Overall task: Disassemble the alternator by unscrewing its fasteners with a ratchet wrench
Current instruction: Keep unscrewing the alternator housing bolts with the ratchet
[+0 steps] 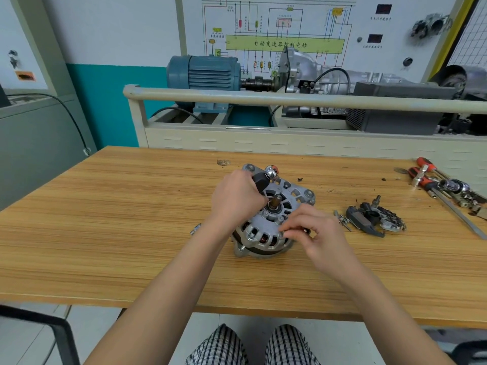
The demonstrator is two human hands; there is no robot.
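Wooden table (131, 219) – alternator (266, 227), removed parts (374, 219), screwdrivers (432, 175) on it.

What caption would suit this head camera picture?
Left hand holds a ratchet on the alternator while right hand pinches a bolt at its rim.

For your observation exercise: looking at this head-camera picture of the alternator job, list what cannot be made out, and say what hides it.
- Ratchet wrench handle: head view, covered by the left hand.
- Fastener at the alternator rim: the right hand fingertips hide it.
- Alternator underside: hidden by its own body on the table.
- Tools at right: cut off by the frame edge.
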